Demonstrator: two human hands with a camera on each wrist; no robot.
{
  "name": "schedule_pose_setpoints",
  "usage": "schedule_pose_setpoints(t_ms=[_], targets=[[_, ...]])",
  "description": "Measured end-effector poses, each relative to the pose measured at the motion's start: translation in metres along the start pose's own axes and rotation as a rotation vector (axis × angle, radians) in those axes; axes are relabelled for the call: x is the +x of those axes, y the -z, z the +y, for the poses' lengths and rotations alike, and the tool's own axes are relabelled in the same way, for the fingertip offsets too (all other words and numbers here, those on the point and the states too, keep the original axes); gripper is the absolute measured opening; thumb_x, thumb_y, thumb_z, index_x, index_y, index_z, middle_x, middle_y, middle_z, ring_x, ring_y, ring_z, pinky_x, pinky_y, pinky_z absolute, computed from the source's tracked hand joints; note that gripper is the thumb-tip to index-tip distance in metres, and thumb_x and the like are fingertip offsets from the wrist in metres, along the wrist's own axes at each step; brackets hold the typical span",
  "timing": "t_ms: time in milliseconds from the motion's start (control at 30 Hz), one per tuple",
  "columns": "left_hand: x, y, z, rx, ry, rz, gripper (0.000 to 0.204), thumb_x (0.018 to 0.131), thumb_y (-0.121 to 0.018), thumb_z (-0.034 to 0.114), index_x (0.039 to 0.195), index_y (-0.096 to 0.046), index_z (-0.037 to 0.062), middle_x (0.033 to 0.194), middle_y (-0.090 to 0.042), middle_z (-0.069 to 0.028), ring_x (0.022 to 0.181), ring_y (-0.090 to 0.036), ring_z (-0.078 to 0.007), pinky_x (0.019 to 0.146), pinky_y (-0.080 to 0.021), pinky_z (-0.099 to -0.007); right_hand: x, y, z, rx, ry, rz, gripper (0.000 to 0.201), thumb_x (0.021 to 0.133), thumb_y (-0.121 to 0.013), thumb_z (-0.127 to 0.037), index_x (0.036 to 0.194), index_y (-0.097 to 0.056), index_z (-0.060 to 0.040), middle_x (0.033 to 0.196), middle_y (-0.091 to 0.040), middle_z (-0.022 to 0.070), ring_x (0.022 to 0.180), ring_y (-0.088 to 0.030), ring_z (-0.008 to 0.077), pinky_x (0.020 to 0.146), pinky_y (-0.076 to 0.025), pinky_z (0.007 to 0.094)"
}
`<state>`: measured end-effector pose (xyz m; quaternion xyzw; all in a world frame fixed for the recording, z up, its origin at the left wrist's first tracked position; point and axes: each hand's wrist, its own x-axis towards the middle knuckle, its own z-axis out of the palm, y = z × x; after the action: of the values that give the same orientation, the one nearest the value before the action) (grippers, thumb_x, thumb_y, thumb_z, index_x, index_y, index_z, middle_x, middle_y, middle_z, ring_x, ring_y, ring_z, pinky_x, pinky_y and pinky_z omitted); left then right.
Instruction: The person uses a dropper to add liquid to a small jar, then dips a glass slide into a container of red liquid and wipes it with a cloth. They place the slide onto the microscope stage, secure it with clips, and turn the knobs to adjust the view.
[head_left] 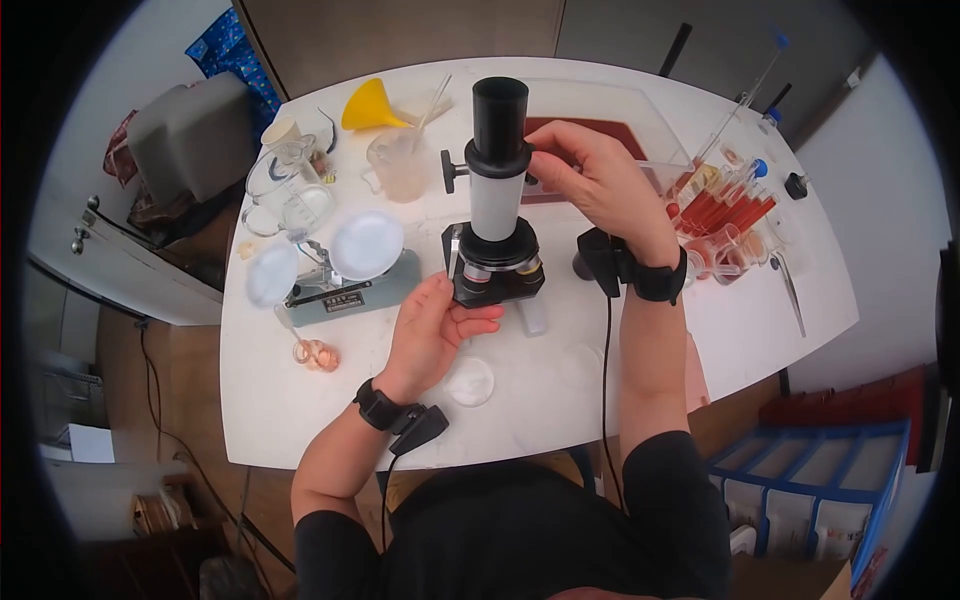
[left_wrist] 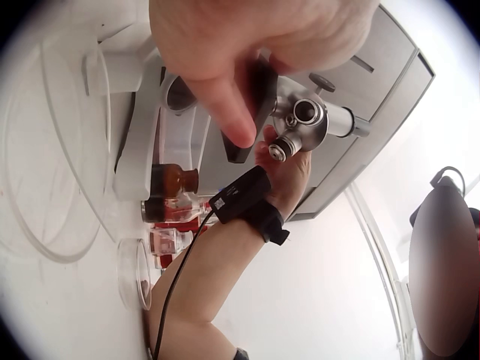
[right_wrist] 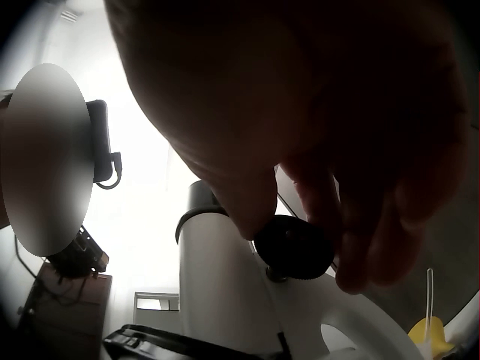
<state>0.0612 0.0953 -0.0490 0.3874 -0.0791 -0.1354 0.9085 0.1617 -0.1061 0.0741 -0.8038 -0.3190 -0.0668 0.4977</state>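
Observation:
A microscope with a white tube (head_left: 495, 208) and a black eyepiece end (head_left: 499, 105) stands upright at the middle of the table. My right hand (head_left: 603, 185) reaches its right side. Up close in the right wrist view, thumb and fingers pinch the black focus knob (right_wrist: 295, 247). Lower down, my left hand (head_left: 425, 333) grips the near left edge of the black stage (head_left: 500, 291), thumb above and fingers below. Silver objective lenses (left_wrist: 285, 147) hang from the nosepiece over the stage in the left wrist view. The matching knob (head_left: 449, 171) on the left side is untouched.
Left of the microscope stands a balance (head_left: 352, 303) with two white pans. Beyond it are a glass beaker (head_left: 305, 205), a plastic beaker (head_left: 397, 172) and a yellow funnel (head_left: 370, 106). Rightward are red-filled test tubes (head_left: 735, 210) and tweezers (head_left: 790, 295). A petri dish (head_left: 470, 382) lies in front.

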Motion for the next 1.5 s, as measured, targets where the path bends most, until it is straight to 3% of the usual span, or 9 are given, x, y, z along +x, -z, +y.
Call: schedule_pose_setpoints(t_ms=[300, 900, 1500], targets=[[-0.001, 0.002, -0.002, -0.026, 0.008, -0.013, 0.031, 0.100, -0.036, 0.023, 0.112, -0.050, -0.0018, 0.111, -0.061, -0.0170, 0.093, -0.065, -0.0268, 0.079, -0.056, -0.0351, -0.007, -0.005, -0.001, -0.103, 0.064, 0.098, 0.027, 0.081, -0.067, -0.017, 0.101, -0.062, 0.0012, 0.079, -0.065, 0.0123, 0.066, -0.062, 0.0201, 0.061, -0.048, 0.0282], [-0.001, -0.001, -0.002, -0.004, 0.004, 0.023, 0.033, 0.100, -0.037, 0.026, 0.116, -0.048, -0.0010, 0.108, -0.062, -0.0173, 0.091, -0.066, -0.0255, 0.076, -0.057, -0.0339, -0.011, -0.006, -0.007, -0.102, 0.185, 0.091, 0.032, 0.072, -0.070, -0.002, 0.099, -0.054, -0.0012, 0.092, -0.058, 0.0096, 0.065, -0.058, 0.0180, 0.057, -0.047, 0.0275], [-0.001, 0.000, -0.003, -0.030, 0.003, 0.020, 0.033, 0.100, -0.036, 0.025, 0.115, -0.049, -0.0009, 0.107, -0.062, -0.0177, 0.091, -0.066, -0.0272, 0.075, -0.057, -0.0340, -0.007, -0.010, 0.000, -0.132, 0.120, 0.110, 0.023, 0.087, -0.058, -0.019, 0.099, -0.058, 0.0005, 0.080, -0.064, 0.0140, 0.069, -0.062, 0.0260, 0.062, -0.048, 0.0324]])
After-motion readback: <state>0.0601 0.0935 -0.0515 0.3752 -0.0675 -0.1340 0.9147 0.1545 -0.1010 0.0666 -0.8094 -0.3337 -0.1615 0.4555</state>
